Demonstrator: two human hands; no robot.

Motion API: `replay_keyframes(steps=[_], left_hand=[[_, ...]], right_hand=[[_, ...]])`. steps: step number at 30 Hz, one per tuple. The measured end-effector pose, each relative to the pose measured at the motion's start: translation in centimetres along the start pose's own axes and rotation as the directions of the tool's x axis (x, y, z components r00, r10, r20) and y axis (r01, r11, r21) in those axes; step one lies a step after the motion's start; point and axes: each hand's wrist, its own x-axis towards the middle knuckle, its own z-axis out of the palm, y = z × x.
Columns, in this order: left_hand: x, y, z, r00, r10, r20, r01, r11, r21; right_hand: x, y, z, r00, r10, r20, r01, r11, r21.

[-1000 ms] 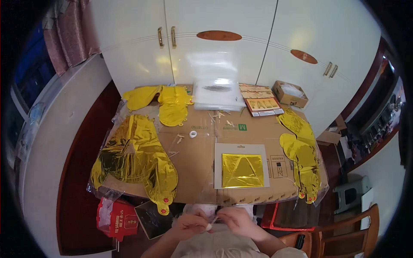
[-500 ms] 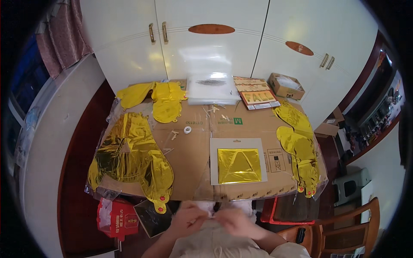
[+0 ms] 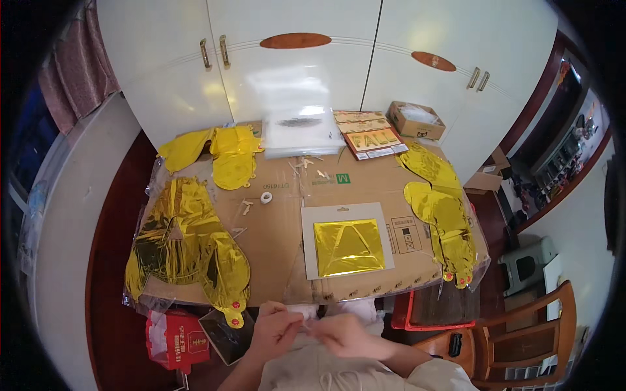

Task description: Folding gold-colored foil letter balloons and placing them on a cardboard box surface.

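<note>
At the table's near edge, over my lap, my left hand (image 3: 276,331) and my right hand (image 3: 344,335) are close together with bent, pinching fingers. A small pale, thin piece shows between them, too small and blurred to name. Just beyond lies a pale backing card (image 3: 308,244) with a hang hole at its top. A folded gold foil sheet (image 3: 349,247) with a triangular crease rests flat on it. To the left a large flat gold foil balloon (image 3: 186,234) is spread out, its red-marked tips hanging past the edge.
More gold foil balloons lie at the far left (image 3: 235,156) and right (image 3: 447,215). Clear plastic sleeves (image 3: 303,133), a printed card (image 3: 372,137) and a small carton (image 3: 417,120) stand at the back. A white tape roll (image 3: 266,198) sits mid-table. A wooden chair (image 3: 521,332) is at right.
The whole view has shifted a little, so the table appears further left. My hands stay together over my lap, the fingers slightly shifted around the small pale piece.
</note>
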Motion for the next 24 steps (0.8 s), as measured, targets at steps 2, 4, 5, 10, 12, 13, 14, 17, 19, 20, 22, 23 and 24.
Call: replay_keyframes(steps=[2, 4, 5, 10, 12, 13, 14, 17, 19, 20, 22, 23, 24], left_hand=[[-0.5, -0.6, 0.2, 0.999, -0.038, 0.038, 0.041, 0.995, -0.086], [-1.6, -1.5, 1.0, 0.967, -0.244, 0.077, 0.247, 0.819, -0.518], [-1.0, -1.0, 1.2, 0.957, -0.291, 0.013, 0.253, 0.809, -0.531], [-0.2, -0.7, 0.6, 0.998, -0.005, 0.067, -0.009, 0.978, 0.208], [-1.6, -2.3, 0.8, 0.990, -0.095, 0.101, 0.113, 0.974, -0.196], [-2.0, -2.7, 1.0, 0.982, -0.131, 0.134, 0.174, 0.906, -0.387], [-1.8, -2.6, 1.1, 0.978, -0.185, 0.093, 0.207, 0.868, -0.452], [-0.8, -1.5, 2.0, 0.960, -0.279, -0.016, 0.231, 0.827, -0.512], [0.2, -0.9, 2.3, 0.968, -0.237, -0.075, 0.195, 0.910, -0.366], [0.5, -0.8, 2.2, 0.980, -0.184, -0.076, 0.165, 0.964, -0.209], [0.8, -0.6, 1.8, 0.995, -0.083, -0.050, 0.089, 0.989, 0.117], [0.7, -0.6, 1.8, 0.995, -0.091, -0.041, 0.096, 0.983, 0.155], [0.5, -0.6, 1.8, 0.995, -0.099, -0.032, 0.103, 0.976, 0.192]], right_hand=[[0.6, 0.2, -0.9, 0.996, 0.091, 0.006, -0.091, 0.996, -0.020], [1.1, 0.4, -0.6, 0.970, 0.229, 0.086, -0.230, 0.973, 0.005], [0.2, 1.6, 0.5, 0.993, 0.089, 0.080, -0.078, 0.988, -0.130], [0.9, 0.4, -1.2, 0.997, 0.070, -0.025, -0.073, 0.987, -0.143], [1.1, 0.6, -1.2, 0.993, 0.092, -0.075, -0.098, 0.992, -0.076], [1.0, 1.0, -0.7, 0.992, 0.106, -0.067, -0.109, 0.993, -0.043], [1.0, 1.3, -0.3, 0.991, 0.119, -0.055, -0.119, 0.993, -0.008], [1.3, 0.9, 0.1, 0.994, 0.094, -0.046, -0.099, 0.988, -0.116], [1.4, 0.6, 0.0, 0.997, 0.062, -0.055, -0.070, 0.985, -0.159], [1.4, 0.6, -0.3, 0.997, 0.045, -0.065, -0.056, 0.982, -0.178], [1.6, 0.0, -1.1, 0.993, 0.023, -0.118, -0.047, 0.978, -0.205], [1.8, -0.2, -1.5, 0.990, 0.011, -0.144, -0.043, 0.974, -0.222], [2.2, 0.0, -1.8, 0.986, -0.032, -0.165, -0.006, 0.974, -0.227]])
